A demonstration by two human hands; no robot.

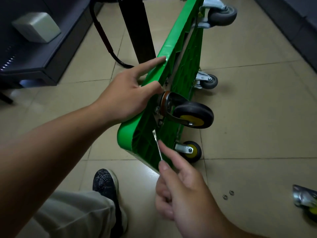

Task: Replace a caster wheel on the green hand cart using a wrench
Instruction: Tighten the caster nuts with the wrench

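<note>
The green hand cart [181, 48] stands on its long edge on the tiled floor, underside facing right. My left hand [127, 93] grips its top rim, thumb next to the black caster with a yellow hub [192, 115] mounted near the top corner. My right hand [181, 188] pinches a thin silver wrench [158, 145], whose head points up toward the bolts below that caster's plate. A smaller yellow-hub caster [190, 151] sits at the lower corner. Two grey casters [221, 14] [208, 81] are at the far end.
A loose caster [305, 201] lies on the floor at the right edge, with two small washers [228, 194] beside it. My shoe [105, 184] and trouser leg are lower left. A black table leg [137, 30], the cart's black handle and a dark cabinet stand behind.
</note>
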